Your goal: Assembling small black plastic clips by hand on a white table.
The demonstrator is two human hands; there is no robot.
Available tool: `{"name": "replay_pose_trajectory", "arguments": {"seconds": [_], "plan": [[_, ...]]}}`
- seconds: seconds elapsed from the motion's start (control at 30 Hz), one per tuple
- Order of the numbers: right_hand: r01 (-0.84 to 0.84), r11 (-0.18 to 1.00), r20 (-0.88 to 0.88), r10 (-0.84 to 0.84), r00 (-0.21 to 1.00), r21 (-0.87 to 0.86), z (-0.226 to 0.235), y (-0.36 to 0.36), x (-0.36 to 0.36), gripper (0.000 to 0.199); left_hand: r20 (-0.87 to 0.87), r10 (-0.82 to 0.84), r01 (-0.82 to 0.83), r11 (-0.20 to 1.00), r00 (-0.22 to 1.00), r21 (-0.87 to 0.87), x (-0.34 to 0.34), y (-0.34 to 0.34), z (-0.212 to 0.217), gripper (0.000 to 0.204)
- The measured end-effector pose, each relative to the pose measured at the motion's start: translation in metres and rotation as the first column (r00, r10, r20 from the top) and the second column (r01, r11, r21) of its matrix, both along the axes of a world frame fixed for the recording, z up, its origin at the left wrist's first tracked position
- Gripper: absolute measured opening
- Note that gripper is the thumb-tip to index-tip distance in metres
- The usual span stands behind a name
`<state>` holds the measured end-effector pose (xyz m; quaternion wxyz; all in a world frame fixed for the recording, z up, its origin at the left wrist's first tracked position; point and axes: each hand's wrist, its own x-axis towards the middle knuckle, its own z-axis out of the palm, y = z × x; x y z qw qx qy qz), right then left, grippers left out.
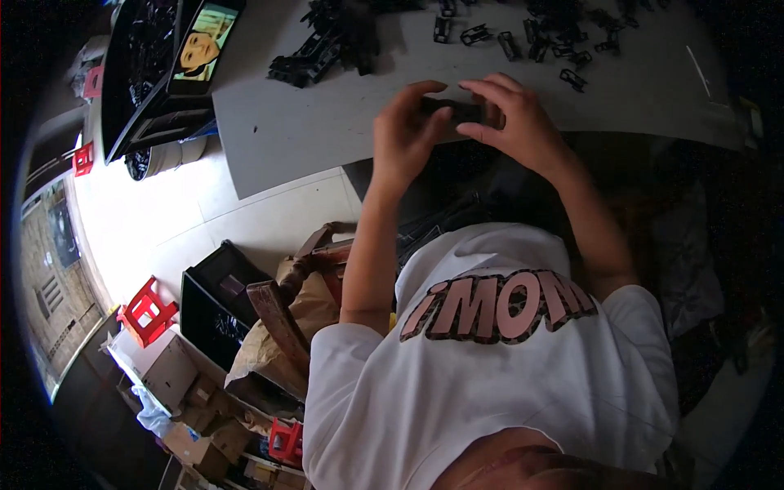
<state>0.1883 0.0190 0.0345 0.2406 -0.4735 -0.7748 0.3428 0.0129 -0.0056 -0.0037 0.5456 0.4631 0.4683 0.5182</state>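
Note:
Over the table's near edge, my two hands hold a small black part [461, 110] between them. It looks like plastic, but it is dark and partly covered by fingers, so its exact kind does not show. My left hand [407, 131] grips its left end between thumb and fingers. At the other end, my right hand [514, 117] has its thumb and curled fingers round it. Beyond them on the grey table [318, 122] lie several loose black clip-like frames [508, 46], with one black frame [573, 79] lying nearest to my right hand.
A heap of black parts [327, 49] lies at the far left of the table. A phone [201, 45] showing a picture leans by a black crate [135, 102]. To my left are a wooden chair [278, 314], a black bin [208, 318], cardboard boxes [175, 371] and a red stool [149, 313].

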Motion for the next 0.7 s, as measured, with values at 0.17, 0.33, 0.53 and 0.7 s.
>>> {"name": "replay_pose_trajectory", "arguments": {"seconds": [0.17,0.33,0.53,0.7], "plan": [[-0.180,0.875,-0.462,-0.055,0.885,-0.449,-0.032,-0.008,0.015,0.015,-0.041,-0.121,0.120,0.993,0.992,-0.016,-0.004,-0.009,0.014,0.025],[-0.031,0.999,-0.207,0.023,0.978,-0.035,-0.025,0.004,0.020,0.011,-0.135,0.034,-0.014,0.989,0.990,0.147,-0.010,-0.009,0.010,0.011],[-0.131,0.722,0.364,-0.177,0.914,0.679,-0.014,0.062,0.047,0.014,-0.641,0.585,-0.124,0.779,0.497,0.614,-0.047,0.028,0.000,0.015],[-0.216,0.714,0.421,-0.122,0.899,0.666,-0.030,0.054,0.033,0.018,-0.830,0.452,-0.281,0.885,0.327,0.371,-0.034,0.036,0.013,0.024]]}}
